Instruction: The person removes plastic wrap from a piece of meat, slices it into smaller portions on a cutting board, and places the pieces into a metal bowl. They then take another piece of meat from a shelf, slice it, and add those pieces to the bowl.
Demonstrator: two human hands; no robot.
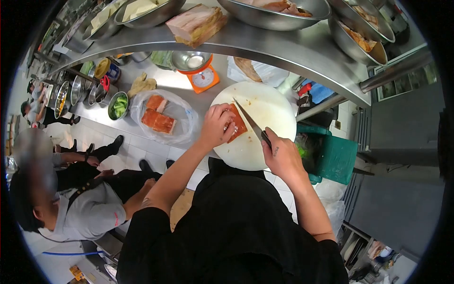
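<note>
On a round white cutting board (274, 111) lies a piece of roast pork (239, 125) with reddish-brown skin. Curled over its left side, my left hand (219, 123) grips it against the board. My right hand (283, 154) is closed round the dark handle of a kitchen knife (250, 119). The blade runs along the right edge of the pork, its tip pointing away from me. Small crumbs are scattered on the board. More roast pork pieces (158, 120) lie on a clear plastic bag (188, 119) left of the board.
An orange kitchen scale (204, 80) bears a steel bowl. Overhead, a steel shelf (283, 45) holds bowls and a pork slab (196, 24). A bowl of cut greens (118, 105) stands leftward. A green bin (336, 154) is at right. Several people are at left, one close by (90, 208).
</note>
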